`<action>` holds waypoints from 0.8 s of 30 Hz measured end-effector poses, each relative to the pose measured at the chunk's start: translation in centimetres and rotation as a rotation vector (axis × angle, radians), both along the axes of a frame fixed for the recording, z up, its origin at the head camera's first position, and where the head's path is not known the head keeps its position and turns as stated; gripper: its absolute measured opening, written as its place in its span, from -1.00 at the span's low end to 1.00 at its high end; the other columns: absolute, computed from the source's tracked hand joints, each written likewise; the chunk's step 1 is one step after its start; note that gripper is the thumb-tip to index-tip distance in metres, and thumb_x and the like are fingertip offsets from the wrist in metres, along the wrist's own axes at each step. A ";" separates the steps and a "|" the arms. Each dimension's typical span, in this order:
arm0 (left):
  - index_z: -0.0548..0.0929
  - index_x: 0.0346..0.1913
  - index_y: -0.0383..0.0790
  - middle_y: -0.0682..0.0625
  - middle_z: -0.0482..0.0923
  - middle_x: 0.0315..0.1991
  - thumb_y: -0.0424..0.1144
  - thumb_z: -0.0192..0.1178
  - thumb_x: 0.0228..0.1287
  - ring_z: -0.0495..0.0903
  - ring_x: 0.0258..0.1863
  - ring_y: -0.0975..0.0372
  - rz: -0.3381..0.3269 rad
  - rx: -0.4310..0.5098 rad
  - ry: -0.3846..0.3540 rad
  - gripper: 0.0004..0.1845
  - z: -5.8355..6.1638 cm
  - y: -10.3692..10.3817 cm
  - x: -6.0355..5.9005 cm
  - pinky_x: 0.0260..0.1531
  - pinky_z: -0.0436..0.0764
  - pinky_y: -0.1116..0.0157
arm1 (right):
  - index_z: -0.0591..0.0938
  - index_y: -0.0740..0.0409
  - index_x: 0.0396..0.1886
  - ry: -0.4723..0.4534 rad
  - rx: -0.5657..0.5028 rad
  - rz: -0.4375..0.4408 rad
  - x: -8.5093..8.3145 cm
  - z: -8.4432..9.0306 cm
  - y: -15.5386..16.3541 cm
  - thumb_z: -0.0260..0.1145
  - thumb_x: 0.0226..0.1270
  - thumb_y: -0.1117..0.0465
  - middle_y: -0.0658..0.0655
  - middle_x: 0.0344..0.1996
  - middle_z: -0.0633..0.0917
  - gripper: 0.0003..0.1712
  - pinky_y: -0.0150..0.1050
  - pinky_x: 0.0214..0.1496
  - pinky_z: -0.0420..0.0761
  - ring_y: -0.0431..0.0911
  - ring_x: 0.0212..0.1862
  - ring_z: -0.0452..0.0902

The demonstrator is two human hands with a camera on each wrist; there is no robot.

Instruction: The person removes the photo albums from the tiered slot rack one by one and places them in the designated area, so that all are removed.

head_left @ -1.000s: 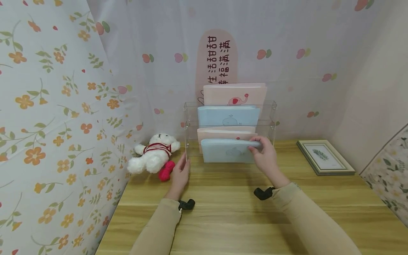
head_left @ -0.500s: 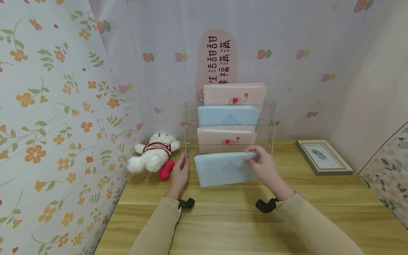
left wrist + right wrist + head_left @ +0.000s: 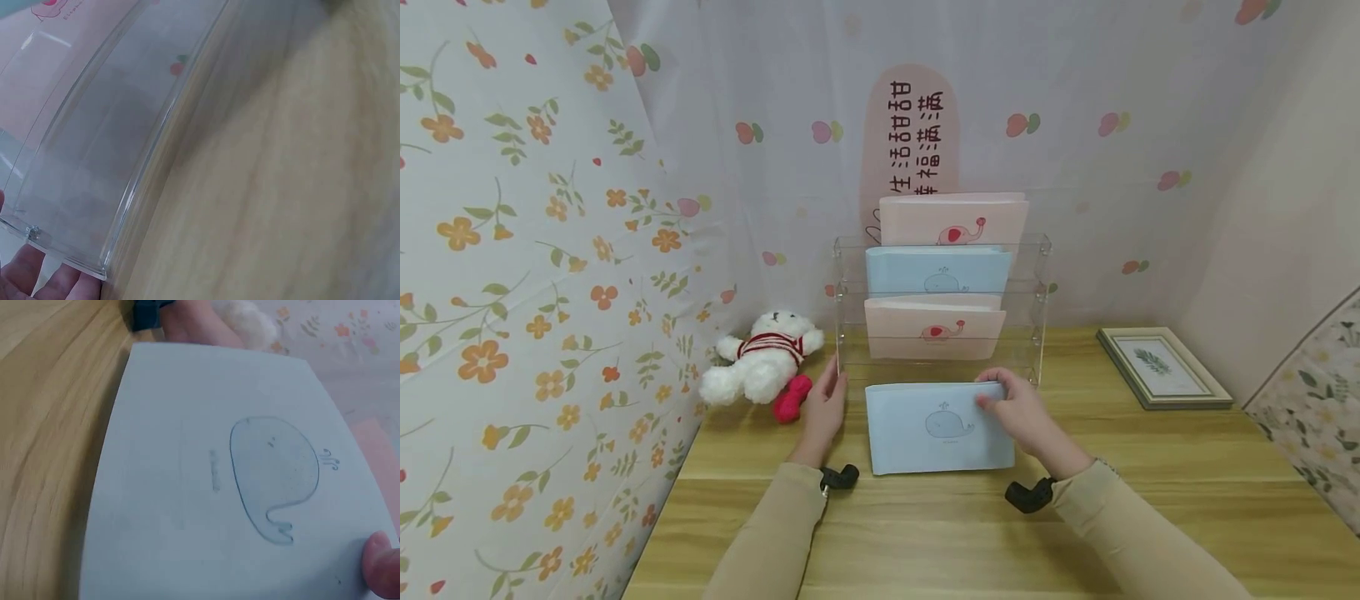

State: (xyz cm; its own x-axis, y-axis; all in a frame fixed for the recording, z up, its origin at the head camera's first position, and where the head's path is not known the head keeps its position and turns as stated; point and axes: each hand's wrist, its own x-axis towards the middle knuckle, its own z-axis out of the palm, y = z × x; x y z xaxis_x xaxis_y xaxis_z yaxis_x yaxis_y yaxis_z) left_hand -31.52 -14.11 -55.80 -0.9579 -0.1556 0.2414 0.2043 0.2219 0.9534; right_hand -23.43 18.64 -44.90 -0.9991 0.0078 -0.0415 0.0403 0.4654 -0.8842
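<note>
In the head view, the held booklet (image 3: 940,427), blue with a whale, was out on the near side of the rack (image 3: 840,333), above or on the table (image 3: 925,533); whether its lower edge touched the wood could not be told. A second earlier it had stood against the rack's front, covering most of the front pink booklet (image 3: 910,329); half a second earlier it had been tilted and closer in. Now it was nearer the person and almost level. The clear rack held three booklets in steps: the back pink booklet (image 3: 917,215), the second blue booklet (image 3: 902,271) and the front pink one. The right hand (image 3: 1026,417) pinched the held booklet by its upper right corner, and the left hand (image 3: 823,408) stayed at the rack's left side.

In the left wrist view, the left hand's fingers (image 3: 56,284) curled round the rack's clear side edge.

In the right wrist view, the held booklet filled most of the picture, the right thumb (image 3: 382,565) pressed flat on its printed face, the remaining fingers hidden.
</note>
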 end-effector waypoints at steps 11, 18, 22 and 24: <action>0.53 0.62 0.07 -0.14 0.54 0.57 -0.07 0.21 0.69 0.50 0.58 -0.11 0.028 -0.019 -0.009 -0.46 -0.2 0.2 0.0 0.60 0.53 -0.04 | 0.64 0.21 0.22 0.138 0.222 0.110 -1.4 -2.2 1.6 0.44 0.53 0.33 0.38 0.27 0.70 -0.66 0.33 0.40 0.58 0.30 0.29 0.59; 0.52 0.62 0.12 -0.11 0.50 0.61 -0.11 0.21 0.69 0.45 0.62 -0.05 0.016 0.006 -0.040 -0.46 -0.3 0.2 -0.3 0.65 0.46 -0.07 | 0.71 0.14 0.13 0.271 0.293 0.193 -2.4 -3.8 2.6 0.51 0.46 0.36 0.29 0.19 0.77 -0.70 0.36 0.43 0.60 0.29 0.31 0.64; 0.53 0.62 0.07 -0.15 0.52 0.59 -0.06 0.21 0.69 0.50 0.57 -0.09 0.027 -0.017 0.003 -0.46 -0.3 0.1 -0.3 0.58 0.54 -0.09 | 0.74 0.10 0.08 0.300 0.364 0.231 -3.0 -4.7 2.9 0.55 0.45 0.29 0.25 0.17 0.79 -0.72 0.36 0.44 0.62 0.27 0.30 0.67; 0.52 0.63 0.04 -0.19 0.50 0.60 -0.04 0.20 0.70 0.49 0.58 -0.14 0.006 -0.002 0.016 -0.45 -0.3 -0.1 -0.2 0.59 0.52 -0.15 | 0.75 0.07 0.07 0.303 0.412 0.235 -3.3 -5.1 2.9 0.57 0.44 0.24 0.24 0.15 0.80 -0.73 0.33 0.42 0.66 0.25 0.29 0.69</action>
State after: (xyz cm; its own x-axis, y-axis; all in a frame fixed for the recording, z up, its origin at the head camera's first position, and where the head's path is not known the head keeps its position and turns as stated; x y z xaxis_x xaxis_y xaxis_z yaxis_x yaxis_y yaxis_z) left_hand -31.69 -14.17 -56.14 -0.9530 -0.1607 0.2569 0.2181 0.2247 0.9497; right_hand -26.76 21.52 -49.98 -0.9427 -0.2613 0.2072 -0.3335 0.7407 -0.5833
